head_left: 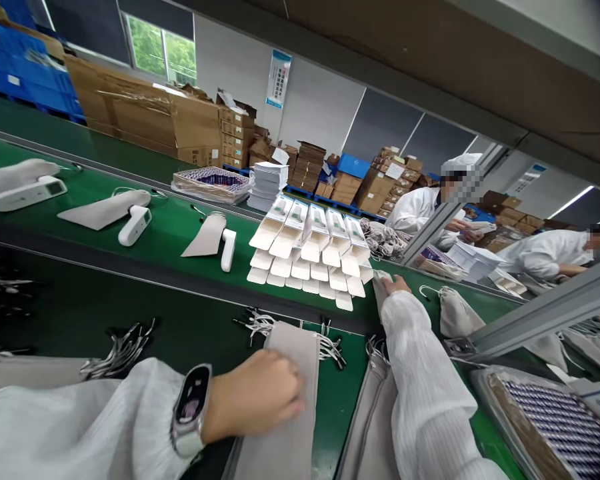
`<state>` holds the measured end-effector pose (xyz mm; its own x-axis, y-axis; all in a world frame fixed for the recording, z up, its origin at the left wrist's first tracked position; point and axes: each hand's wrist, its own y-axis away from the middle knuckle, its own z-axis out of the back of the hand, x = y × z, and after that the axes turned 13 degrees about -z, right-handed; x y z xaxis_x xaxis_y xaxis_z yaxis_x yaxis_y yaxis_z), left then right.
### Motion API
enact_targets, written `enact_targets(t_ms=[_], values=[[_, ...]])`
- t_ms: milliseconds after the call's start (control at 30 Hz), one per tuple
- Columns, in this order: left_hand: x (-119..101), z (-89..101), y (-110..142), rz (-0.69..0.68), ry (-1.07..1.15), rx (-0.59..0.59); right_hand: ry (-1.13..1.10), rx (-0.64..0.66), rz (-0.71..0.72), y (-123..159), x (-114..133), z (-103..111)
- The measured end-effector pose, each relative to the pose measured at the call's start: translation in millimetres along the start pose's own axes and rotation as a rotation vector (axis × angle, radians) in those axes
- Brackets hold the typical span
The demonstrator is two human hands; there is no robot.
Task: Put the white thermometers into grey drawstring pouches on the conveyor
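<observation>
Head view, the only one. Left grip (263,393) sits on the grey pouch stack (293,433), fingers bent, blurred. Can't tell if it's clamped on a pouch or just pressing. Right grip (396,285) is out ahead and to the right, fingers against a single grey pouch (379,287); can't tell how firmly, wrist and sleeve block it.

Stack lies flat on the green table (341,393), directly under left grip, drawstrings (333,350) bunched just beyond it. Second pouch pile (365,420) lies right of left grip, next to the right sleeve.

Handling: pouches look like soft thin fabric, so light, floppy, not fragile, probably not slippery. Pinch one layer at a free side edge or corner near the cord end; mid-panel would likely just wrinkle. Cords could snag neighbours.

Beyond left grip, left of right grip: white cartons (310,247), flaps out. Thin card, probably light and easy to dent; take by side walls, not flaps. White handheld device (229,251) left of those: rigid, likely smooth, hold round the handle.
</observation>
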<state>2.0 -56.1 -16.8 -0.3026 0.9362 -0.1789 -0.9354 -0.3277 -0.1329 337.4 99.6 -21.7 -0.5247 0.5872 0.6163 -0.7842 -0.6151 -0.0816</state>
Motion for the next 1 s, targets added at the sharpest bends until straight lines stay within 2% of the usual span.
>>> enact_targets(t_ms=[67,133,200,267,367,433,500,567,600,667,733,800,833,900,933,1000], values=[[16,-3.2,-3,0.042,-0.014,-0.126,-0.085,-0.038,0.020,4,11,9],[32,-8.6,-5,0.118,-0.011,-0.248,-0.174,-0.172,0.159,14,31,29],[44,-15.3,-5,0.180,0.045,-0.286,-0.268,-0.358,0.449,37,53,51],[51,-21.9,-5,0.209,0.078,-0.286,-0.374,-0.432,0.726,76,70,67],[56,-29.0,-6,0.234,0.045,-0.295,-0.522,-0.341,0.990,147,80,68],[58,-31.9,-8,0.260,0.005,-0.309,-0.536,-0.169,1.145,185,84,56],[61,-34.1,-9,0.282,-0.028,-0.323,-0.535,-0.003,1.222,204,96,40],[63,-36.1,-10,0.297,-0.044,-0.341,-0.599,0.127,1.157,203,116,22],[63,-37.1,-10,0.300,-0.046,-0.348,-0.666,0.179,1.069,197,127,14],[62,-38.2,-9,0.303,-0.050,-0.360,-0.847,0.256,0.807,180,148,0],[61,-38.3,-8,0.307,-0.057,-0.372,-1.028,0.224,0.516,167,158,-9],[59,-37.6,-5,0.313,-0.069,-0.387,-1.157,0.129,0.329,164,153,-15],[59,-36.9,-4,0.316,-0.077,-0.395,-1.193,0.080,0.291,166,145,-18],[58,-35.1,-1,0.320,-0.093,-0.414,-1.198,0.008,0.303,174,123,-26],[58,-34.1,-1,0.317,-0.101,-0.423,-1.152,0.015,0.344,180,111,-30],[58,-31.8,0,0.305,-0.111,-0.434,-0.945,0.114,0.489,190,90,-36]])
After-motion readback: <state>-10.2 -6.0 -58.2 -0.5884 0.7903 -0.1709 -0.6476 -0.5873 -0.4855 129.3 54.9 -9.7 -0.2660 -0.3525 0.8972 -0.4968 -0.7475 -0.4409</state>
